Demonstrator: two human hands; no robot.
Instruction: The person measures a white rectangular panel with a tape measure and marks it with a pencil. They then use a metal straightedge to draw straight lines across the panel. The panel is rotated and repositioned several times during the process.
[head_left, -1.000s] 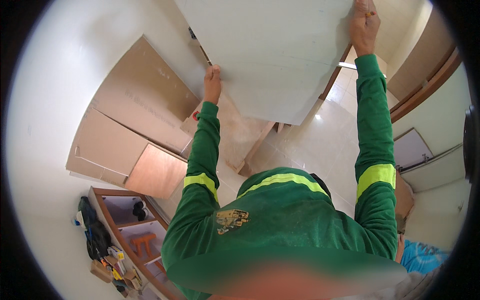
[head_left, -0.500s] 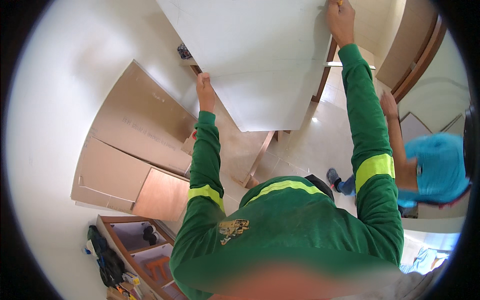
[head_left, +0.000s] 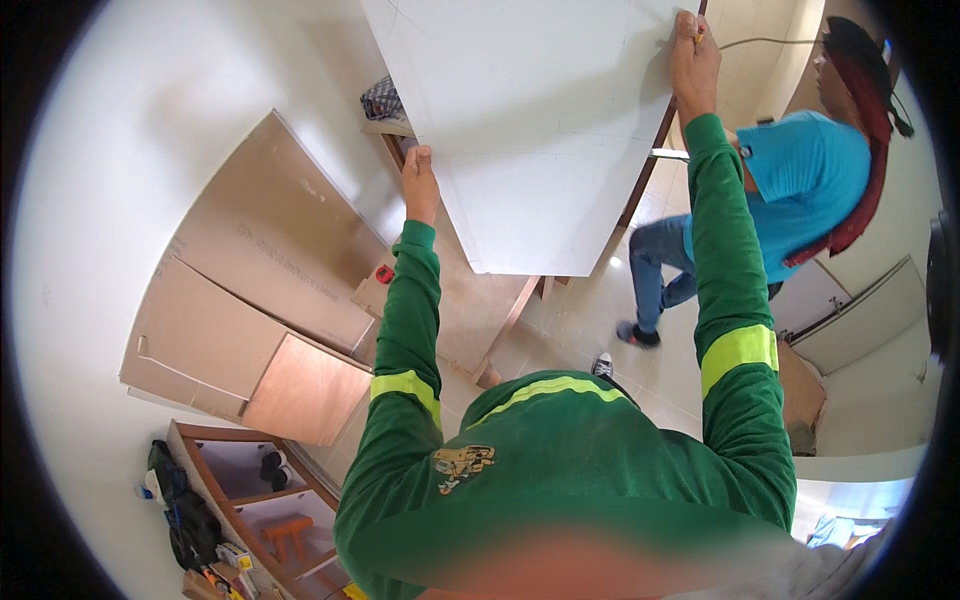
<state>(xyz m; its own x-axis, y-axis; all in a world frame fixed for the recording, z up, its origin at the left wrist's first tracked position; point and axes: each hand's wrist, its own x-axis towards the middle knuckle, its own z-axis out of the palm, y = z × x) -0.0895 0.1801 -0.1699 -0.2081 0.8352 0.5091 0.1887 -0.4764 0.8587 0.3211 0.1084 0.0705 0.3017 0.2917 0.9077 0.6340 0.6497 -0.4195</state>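
Observation:
A large white panel (head_left: 540, 150) is in front of me, its near end narrowing to a short straight edge, with faint lines across its face. My left hand (head_left: 420, 185) is closed on its left edge, thumb on top. Farther up, my right hand (head_left: 695, 75) is closed at the right edge. A small yellow stick, like a pencil stub (head_left: 699, 38), pokes out between its fingers. The fingers beneath the panel are hidden. Below the panel is a wooden bench top (head_left: 480, 310), with a red tape measure (head_left: 384, 273) by my left forearm.
A co-worker in a blue shirt (head_left: 800, 185) is passing close on my right. Brown boards (head_left: 270, 230) and a plywood piece (head_left: 308, 390) lean at the left wall. An open wooden cabinet (head_left: 225, 435) is at lower left. A checked cloth (head_left: 381, 100) lies beyond my left hand.
The panel and my right hand have shifted slightly right and nearer. The co-worker, lower at the right before, has walked forward past my right arm.

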